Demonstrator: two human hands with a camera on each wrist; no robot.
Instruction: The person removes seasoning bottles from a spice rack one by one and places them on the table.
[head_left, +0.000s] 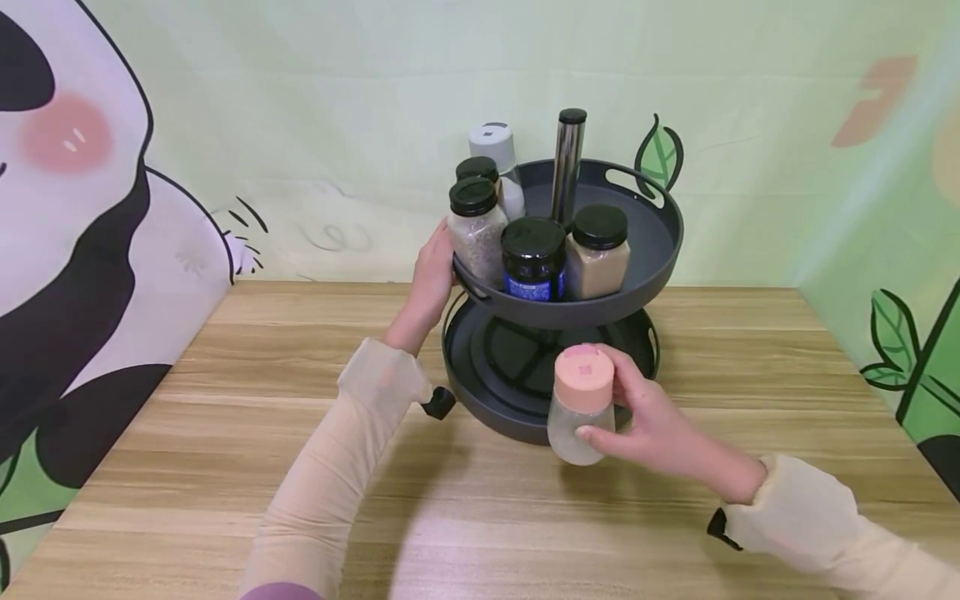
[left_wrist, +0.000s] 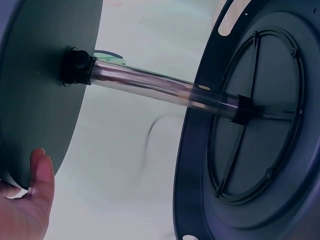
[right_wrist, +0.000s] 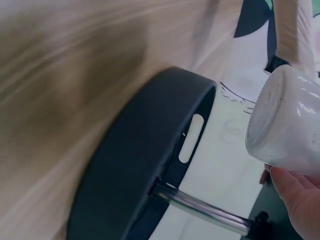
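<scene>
My right hand (head_left: 648, 417) grips a clear shaker jar with a pink lid (head_left: 583, 387), upright in front of the lower tray's near edge. Its whitish bottom half (right_wrist: 285, 120) shows in the right wrist view, clear of the table. With my left hand (head_left: 431, 271) I hold the left rim of the dark grey upper tray (head_left: 652, 267) of a two-tier rack. Seen from the left wrist, the fingertips (left_wrist: 42, 170) lie against that tray's underside. The dark lower tray (head_left: 517, 425) stands on the table, joined to the upper one by a metal post (left_wrist: 150, 82).
On the upper tray stand a black-lidded jar with coarse grains (head_left: 478, 237), a dark jar with a blue label (head_left: 534, 258), a tan powder jar (head_left: 600, 254), another black-lidded jar (head_left: 477, 169) and a white-lidded jar (head_left: 492, 146). A metal handle post (head_left: 568, 167) rises from the middle.
</scene>
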